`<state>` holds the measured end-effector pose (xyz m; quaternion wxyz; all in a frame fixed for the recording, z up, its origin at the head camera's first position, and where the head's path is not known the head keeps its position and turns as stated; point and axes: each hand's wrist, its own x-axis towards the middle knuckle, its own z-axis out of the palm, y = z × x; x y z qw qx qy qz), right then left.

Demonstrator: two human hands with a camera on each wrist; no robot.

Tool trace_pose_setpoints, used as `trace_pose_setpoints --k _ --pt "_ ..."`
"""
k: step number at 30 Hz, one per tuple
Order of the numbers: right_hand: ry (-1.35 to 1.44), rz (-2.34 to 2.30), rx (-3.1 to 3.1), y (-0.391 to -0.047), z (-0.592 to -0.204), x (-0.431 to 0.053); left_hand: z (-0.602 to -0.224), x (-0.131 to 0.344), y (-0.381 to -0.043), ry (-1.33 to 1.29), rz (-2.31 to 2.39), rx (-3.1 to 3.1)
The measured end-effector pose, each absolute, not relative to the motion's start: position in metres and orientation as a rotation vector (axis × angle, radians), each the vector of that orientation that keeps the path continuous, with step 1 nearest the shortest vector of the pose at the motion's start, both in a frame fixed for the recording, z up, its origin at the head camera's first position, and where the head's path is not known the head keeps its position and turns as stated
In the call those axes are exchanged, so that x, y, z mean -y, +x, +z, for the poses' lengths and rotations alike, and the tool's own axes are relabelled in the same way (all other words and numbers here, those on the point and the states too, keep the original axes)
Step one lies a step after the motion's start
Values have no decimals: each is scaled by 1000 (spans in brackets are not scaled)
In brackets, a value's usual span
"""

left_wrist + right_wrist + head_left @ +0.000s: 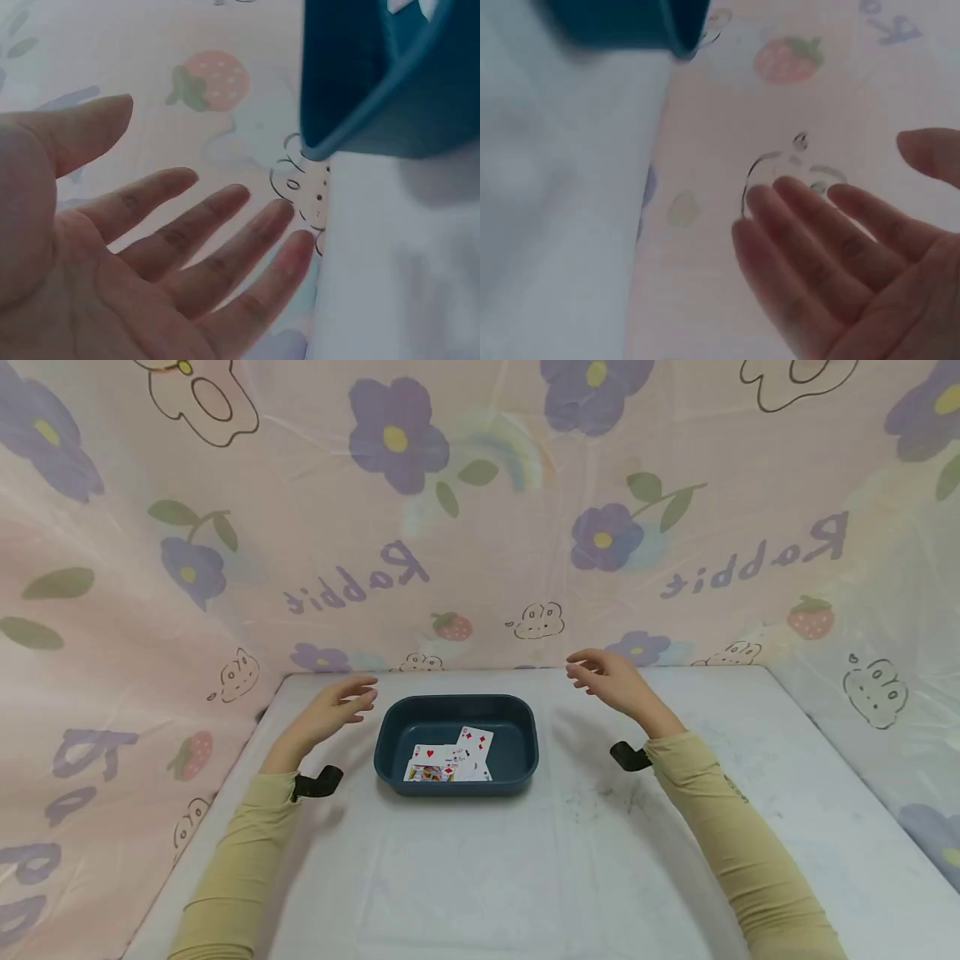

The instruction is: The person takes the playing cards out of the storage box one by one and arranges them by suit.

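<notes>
A dark teal rectangular basin (457, 705) stands on the white table, with several playing cards (474, 743) lying loosely overlapped on its floor, one of them a face card. To the left of the basin, my left hand (330, 714) is held in the air, fingers pointing toward its rim. Its palm (112, 292) is bare in the left wrist view, the fingers spread and relaxed. Beyond the basin's right side and a little higher, my right hand (611, 679) hovers with loosely extended fingers. Nothing lies in the right palm (900, 307) either.
The white table (465, 868) meets a hanging cloth (495, 527) printed with flowers, rabbits and strawberries at the back and sides. A black wrist mount (318, 782) sits on the left wrist, another black mount (628, 757) on the right. Faint dark smudges mark the table's right part.
</notes>
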<state>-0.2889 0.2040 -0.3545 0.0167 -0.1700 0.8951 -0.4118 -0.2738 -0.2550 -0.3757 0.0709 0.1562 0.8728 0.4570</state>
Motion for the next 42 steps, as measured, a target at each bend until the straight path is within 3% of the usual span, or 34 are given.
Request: trace_pose_setpoints --k 8,19,42 --pt "-647 -1550 -2401 -285 -339 -175 -373 258 -263 313 1491 -2342" --pt "-671 -1575 -2185 -293 -344 -130 -393 252 -259 128 1529 -2292" --pt "-217 -1311 -2143 -305 -384 -73 -399 245 -259 75 1563 -2242"
